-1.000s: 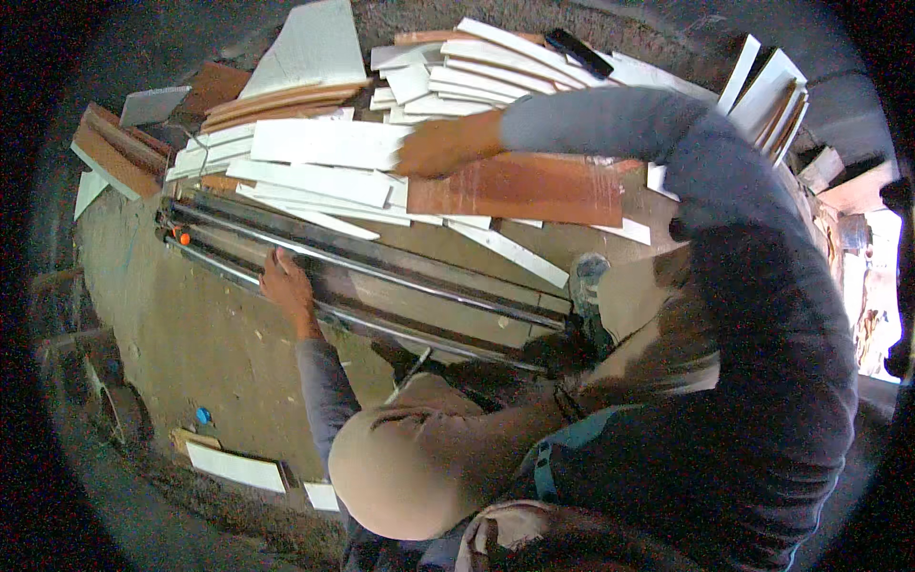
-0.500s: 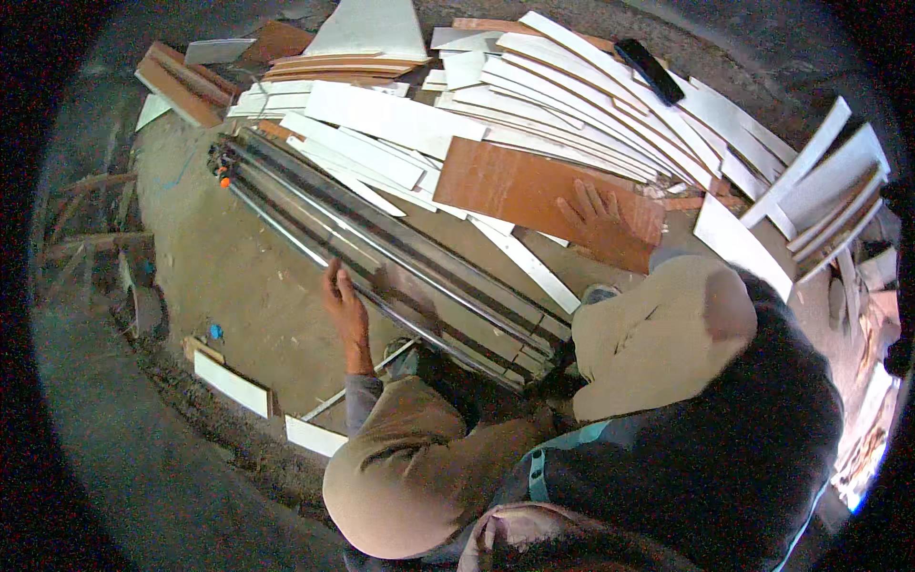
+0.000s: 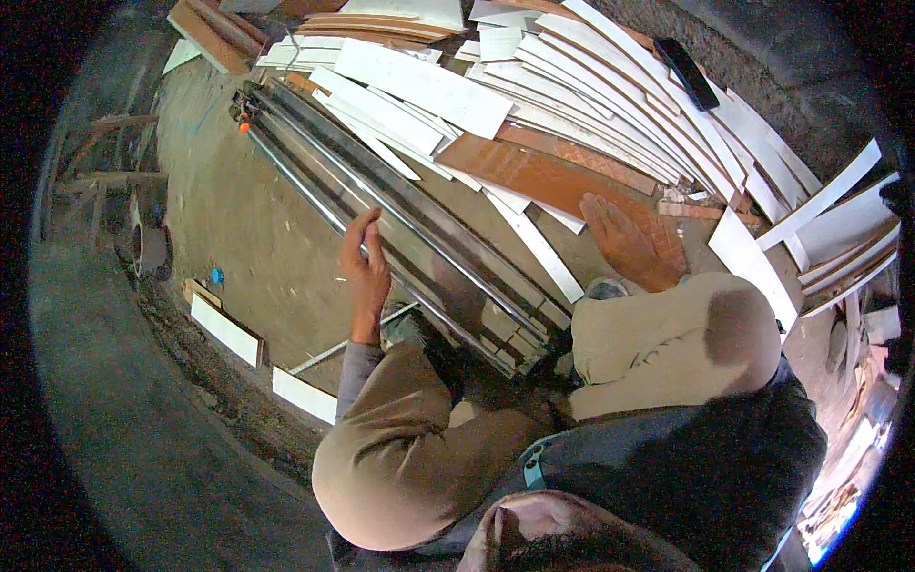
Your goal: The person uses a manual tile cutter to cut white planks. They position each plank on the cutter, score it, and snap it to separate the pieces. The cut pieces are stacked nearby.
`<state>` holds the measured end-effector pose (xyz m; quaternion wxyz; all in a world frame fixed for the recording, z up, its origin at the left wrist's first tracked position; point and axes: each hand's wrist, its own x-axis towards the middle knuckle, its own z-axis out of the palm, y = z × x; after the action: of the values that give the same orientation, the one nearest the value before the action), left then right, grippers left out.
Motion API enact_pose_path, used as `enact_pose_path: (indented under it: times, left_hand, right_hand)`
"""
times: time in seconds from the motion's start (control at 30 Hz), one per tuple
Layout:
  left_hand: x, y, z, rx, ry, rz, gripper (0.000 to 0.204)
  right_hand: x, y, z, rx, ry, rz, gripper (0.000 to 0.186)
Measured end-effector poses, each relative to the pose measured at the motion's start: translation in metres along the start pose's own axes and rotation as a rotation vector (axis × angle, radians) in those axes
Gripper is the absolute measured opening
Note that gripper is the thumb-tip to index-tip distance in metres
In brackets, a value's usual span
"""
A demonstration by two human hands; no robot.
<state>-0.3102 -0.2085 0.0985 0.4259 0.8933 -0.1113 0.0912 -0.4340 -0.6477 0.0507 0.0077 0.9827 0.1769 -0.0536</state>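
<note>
Seeing anything in the left hand (image 3: 367, 276)?

Kinda. Got it right at the near rail (image 3: 295, 180) of the metal frame (image 3: 419, 262), with curled fingers and only a narrow gap between thumb and fingertips. Can't tell whether gripping the rail or just resting against it, tbh.

Ok, and the right hand (image 3: 624, 246)?

Looks to be resting on the brown board (image 3: 519, 172), close to the lower right end. Pretty straight fingers, close together, pointing up and a bit left.

Where to look for the board, then?

Go right of the frame, past the far rail. Lying at a slant, near the right knee (image 3: 677, 324) at one end, with a second brown piece (image 3: 577, 157) just beside the far edge and a big spread of white strips (image 3: 591, 86) beyond.

Anything else worth spotting?

Yep: an orange knob (image 3: 244, 127) at the frame's far end, a black slab (image 3: 686, 73) up by the strips, and off to the left a blue bit (image 3: 217, 275) on the floor (image 3: 248, 210), just above a white offcut (image 3: 226, 329).
</note>
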Motion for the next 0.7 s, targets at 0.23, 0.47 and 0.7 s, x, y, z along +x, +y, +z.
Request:
enact_pose_path:
  times: [0.23,0.47,0.7]
  left_hand:
    - [0.035,0.064,-0.001,0.151,-0.163,0.400,0.040]
    - [0.081,0.133,-0.023,0.597,-0.441,0.706,0.067]
    - [0.044,0.093,-0.100,0.000,-0.227,0.118,0.059]
  right_hand:
    - [0.022,0.001,-0.078,0.314,0.161,-0.012,0.045]
    - [0.080,0.000,-0.231,0.340,0.076,-0.351,0.047]
    - [0.210,-0.058,-0.340,-0.139,0.557,-0.733,0.038]
